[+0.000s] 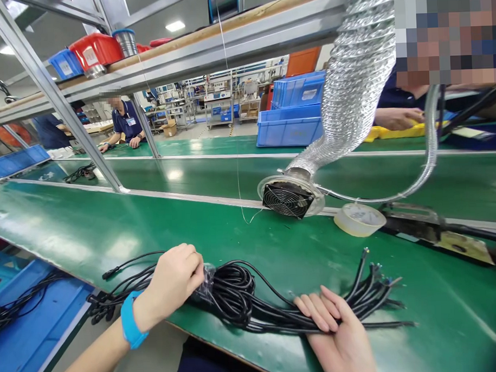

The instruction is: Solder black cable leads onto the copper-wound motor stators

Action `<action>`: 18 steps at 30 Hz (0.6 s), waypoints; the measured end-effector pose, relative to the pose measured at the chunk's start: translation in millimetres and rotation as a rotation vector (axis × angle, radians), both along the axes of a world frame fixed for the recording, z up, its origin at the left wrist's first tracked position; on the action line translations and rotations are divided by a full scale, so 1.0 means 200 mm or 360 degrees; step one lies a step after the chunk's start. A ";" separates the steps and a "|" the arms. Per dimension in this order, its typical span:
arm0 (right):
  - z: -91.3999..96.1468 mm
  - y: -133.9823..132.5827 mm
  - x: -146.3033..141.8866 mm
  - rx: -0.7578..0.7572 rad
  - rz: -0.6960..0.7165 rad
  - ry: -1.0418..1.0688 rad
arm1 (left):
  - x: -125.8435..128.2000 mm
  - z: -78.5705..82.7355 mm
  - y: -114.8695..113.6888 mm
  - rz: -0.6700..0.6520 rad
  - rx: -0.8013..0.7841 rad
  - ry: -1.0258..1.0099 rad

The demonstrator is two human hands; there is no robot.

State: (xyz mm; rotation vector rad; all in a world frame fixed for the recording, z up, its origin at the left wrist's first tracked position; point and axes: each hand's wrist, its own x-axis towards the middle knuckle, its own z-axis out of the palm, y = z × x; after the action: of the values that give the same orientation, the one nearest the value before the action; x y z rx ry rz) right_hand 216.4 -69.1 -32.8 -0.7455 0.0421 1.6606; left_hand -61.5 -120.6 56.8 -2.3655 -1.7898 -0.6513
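A bundle of black cables (235, 292) lies across the front of the green bench, coiled in its middle. Clear plastic wrap (206, 282) surrounds it left of the coil. My left hand (176, 275), with a blue band at the wrist, is closed at this wrap, fingers pinched; what exactly they pinch is hidden. My right hand (334, 324) curls its fingers around the cables near their right end. Beyond it, stripped cable ends (375, 284) fan out with thin wires showing. Black connectors (101, 305) hang at the bundle's left end, over the bench edge.
A fan (288, 200) on a silver duct (350, 85) hangs above the bench, beside a tape roll (360, 219) and a black-handled tool (436, 231). Blue bins (290, 127) stand behind. Another blue bin (29, 324) holds cables at lower left. Co-workers (126, 122) sit across.
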 end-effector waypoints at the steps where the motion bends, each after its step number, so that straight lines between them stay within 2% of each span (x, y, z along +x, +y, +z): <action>1: 0.00 0.01 0.00 0.0012 -0.0004 0.0018 | 0.00 0.01 -0.02 0.0047 0.0016 -0.0216; 4: 0.02 0.03 0.00 -0.0001 -0.0038 0.0119 | 0.01 0.03 -0.09 0.0153 -0.0076 -0.0855; 7: 0.06 0.05 0.00 -0.0040 -0.0078 0.0199 | 0.01 0.03 -0.15 0.0137 -0.0237 -0.1341; 12: 0.12 0.07 -0.02 0.0070 -0.0066 0.0308 | 0.02 0.04 -0.16 0.0115 -0.0309 -0.2202; 15: 0.17 0.10 -0.03 0.0132 -0.0054 0.0471 | 0.02 0.13 -0.13 0.0155 -0.0222 -0.2502; 18: 0.23 0.14 -0.03 0.0171 -0.0112 0.0600 | 0.01 0.27 -0.12 0.0114 -0.0059 -0.2677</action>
State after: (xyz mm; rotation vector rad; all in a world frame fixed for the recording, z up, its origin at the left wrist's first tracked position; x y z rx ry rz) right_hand 210.0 -40.4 12.6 -0.3391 0.2406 1.7012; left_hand -59.7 -143.7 111.6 -1.4883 -2.0060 -3.1065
